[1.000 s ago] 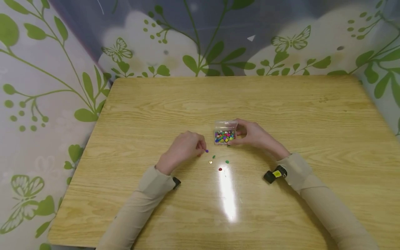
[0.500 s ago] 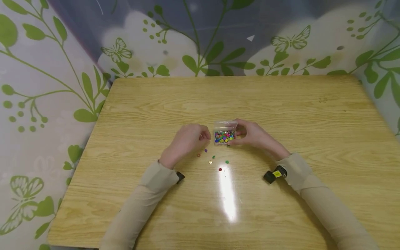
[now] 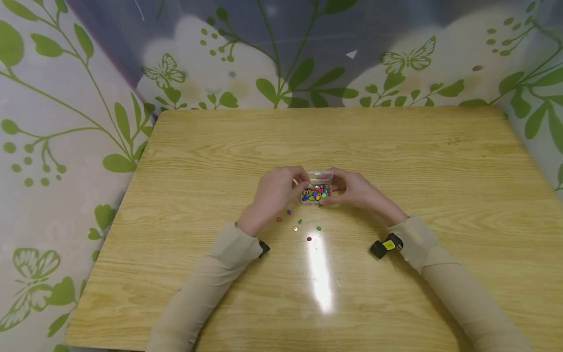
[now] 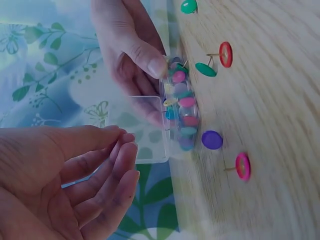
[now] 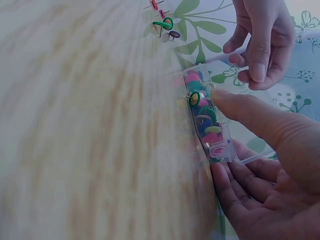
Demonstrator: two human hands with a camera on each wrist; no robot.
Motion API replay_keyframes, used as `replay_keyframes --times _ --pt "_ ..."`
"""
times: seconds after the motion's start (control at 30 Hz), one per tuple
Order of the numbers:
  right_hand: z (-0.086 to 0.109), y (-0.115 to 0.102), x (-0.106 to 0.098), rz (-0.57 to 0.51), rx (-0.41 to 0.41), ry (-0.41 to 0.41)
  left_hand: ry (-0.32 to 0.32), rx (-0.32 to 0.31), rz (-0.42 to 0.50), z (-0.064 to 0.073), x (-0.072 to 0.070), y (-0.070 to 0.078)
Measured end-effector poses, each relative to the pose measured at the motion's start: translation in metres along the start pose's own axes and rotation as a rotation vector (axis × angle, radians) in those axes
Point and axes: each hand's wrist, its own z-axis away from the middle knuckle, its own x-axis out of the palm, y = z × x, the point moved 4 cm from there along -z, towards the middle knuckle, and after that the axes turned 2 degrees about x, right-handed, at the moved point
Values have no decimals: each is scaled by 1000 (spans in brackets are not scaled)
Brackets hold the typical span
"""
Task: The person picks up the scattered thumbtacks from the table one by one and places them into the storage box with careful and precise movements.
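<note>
A small clear plastic box (image 3: 316, 201) with its lid (image 3: 321, 175) raised stands on the table, full of multicoloured thumbtacks (image 4: 186, 102). My right hand (image 3: 358, 189) holds it at the right end, thumb on the front wall and fingers behind. Over the box's left edge is my left hand (image 3: 279, 188), fingers loosely bent and thumb near the index tip; no tack shows between them. Loose tacks lie in front of the box: a purple one (image 4: 212, 140), a red one (image 4: 243, 166), a gold one (image 3: 295, 229), two green and another red one (image 3: 309, 239).
The wooden table (image 3: 396, 146) reaches back to a wall (image 3: 246, 58) with leaf and butterfly patterns. A black wrist camera (image 3: 387, 246) sits on the right forearm, and part of another (image 3: 264, 249) shows at the left cuff. Light glares off the table in front.
My left hand has moved away from beside the purple tack, up and right to the box. A red tack now shows on the table where the hand was. The right hand stays put.
</note>
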Motion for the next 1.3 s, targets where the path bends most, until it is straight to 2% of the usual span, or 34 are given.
replay_keyframes --times 0.13,0.23,0.33,0.53,0.63,0.8,1.0,1.17,1.3 --pt "0 0 0 4 1 2 -20 -19 0 3 -2 -5" --pt "-1 1 0 4 3 2 -60 -29 -20 7 -4 -11" --pt "-1 1 0 -6 3 2 -133 -27 -49 12 -5 -18" --pt "-1 1 -1 1 6 4 -334 -34 -52 21 0 -26" --pt "-2 2 -1 9 10 9 -374 -49 -24 23 4 -27" --pt "-2 3 0 9 8 9 -363 -37 -32 24 8 -27" --pt "-3 3 1 15 7 8 -269 -17 -68 23 4 -27" --pt "-3 4 1 18 7 9 -202 -17 -31 21 0 -27" --pt "-3 4 1 6 -3 2 -175 -25 -3 17 -1 -24"
